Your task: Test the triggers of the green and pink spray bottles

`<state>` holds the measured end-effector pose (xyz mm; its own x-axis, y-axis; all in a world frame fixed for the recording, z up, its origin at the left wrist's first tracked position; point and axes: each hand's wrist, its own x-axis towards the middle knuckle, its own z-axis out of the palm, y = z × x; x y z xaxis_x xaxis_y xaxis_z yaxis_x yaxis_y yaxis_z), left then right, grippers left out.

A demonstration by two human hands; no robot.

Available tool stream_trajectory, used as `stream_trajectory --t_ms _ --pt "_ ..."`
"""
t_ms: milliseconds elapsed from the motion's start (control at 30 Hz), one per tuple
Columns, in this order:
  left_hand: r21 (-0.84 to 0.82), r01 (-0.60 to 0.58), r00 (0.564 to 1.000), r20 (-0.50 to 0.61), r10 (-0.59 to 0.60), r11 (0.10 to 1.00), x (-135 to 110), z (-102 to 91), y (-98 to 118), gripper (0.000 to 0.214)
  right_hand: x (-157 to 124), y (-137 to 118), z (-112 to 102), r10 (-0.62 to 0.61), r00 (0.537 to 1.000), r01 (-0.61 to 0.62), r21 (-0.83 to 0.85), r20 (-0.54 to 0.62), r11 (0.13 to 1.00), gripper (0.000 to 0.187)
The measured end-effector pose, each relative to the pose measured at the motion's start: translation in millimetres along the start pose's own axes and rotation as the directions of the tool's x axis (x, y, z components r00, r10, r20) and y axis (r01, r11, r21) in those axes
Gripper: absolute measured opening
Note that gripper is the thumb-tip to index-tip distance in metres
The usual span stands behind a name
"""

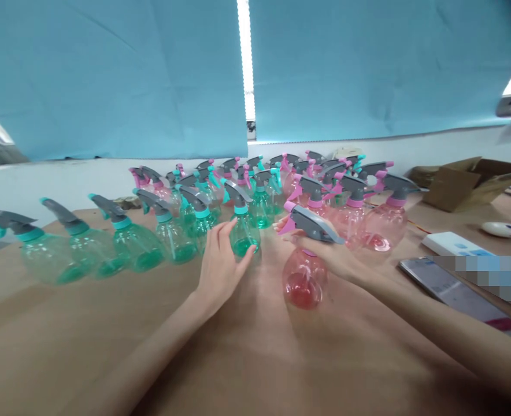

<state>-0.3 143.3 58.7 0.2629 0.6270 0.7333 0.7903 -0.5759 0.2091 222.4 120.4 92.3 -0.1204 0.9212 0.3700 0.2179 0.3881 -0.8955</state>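
Observation:
My right hand (331, 254) is wrapped round the neck of a pink spray bottle (304, 286) with a grey and pink trigger head. That bottle is at the front, with some liquid or tinted plastic showing at its base; the fingers are partly hidden behind the head. My left hand (219, 257) is open, thumb and fingers apart, just in front of a green spray bottle (243, 240) with a grey and teal head. Whether it touches that bottle, I cannot tell. Several green spray bottles (136, 245) form a row to the left, and pink spray bottles (385, 225) stand on the right.
More pink and green bottles crowd the back of the brown table (255, 364). On the right lie a phone (446, 289), a white box (455, 244), a white mouse-like object (502, 230) and an open cardboard box (467, 185). Blue sheets (151, 81) hang behind.

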Motion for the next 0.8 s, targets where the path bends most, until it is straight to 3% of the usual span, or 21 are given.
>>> stream_trajectory --t_ms 133,400,633,800 --pt "0.018 -0.023 0.998 -0.054 0.024 1.000 16 12.4 -3 0.071 1 6 1 0.003 1.000 -0.003 -0.035 -0.015 0.999 0.015" --pt "0.003 0.011 1.000 0.014 -0.011 1.000 20 34.2 -14 0.083 1 8 -2 0.012 1.000 -0.012 -0.037 0.004 0.999 0.018" --pt "0.005 0.022 1.000 0.009 -0.022 1.000 24 36.3 -16 0.085 0 4 -2 0.005 1.000 -0.004 -0.057 0.019 0.998 0.019" --pt "0.017 0.015 1.000 0.022 -0.016 1.000 19 26.7 -8 0.080 1 0 -2 -0.007 1.000 0.008 -0.042 0.027 0.999 0.022"
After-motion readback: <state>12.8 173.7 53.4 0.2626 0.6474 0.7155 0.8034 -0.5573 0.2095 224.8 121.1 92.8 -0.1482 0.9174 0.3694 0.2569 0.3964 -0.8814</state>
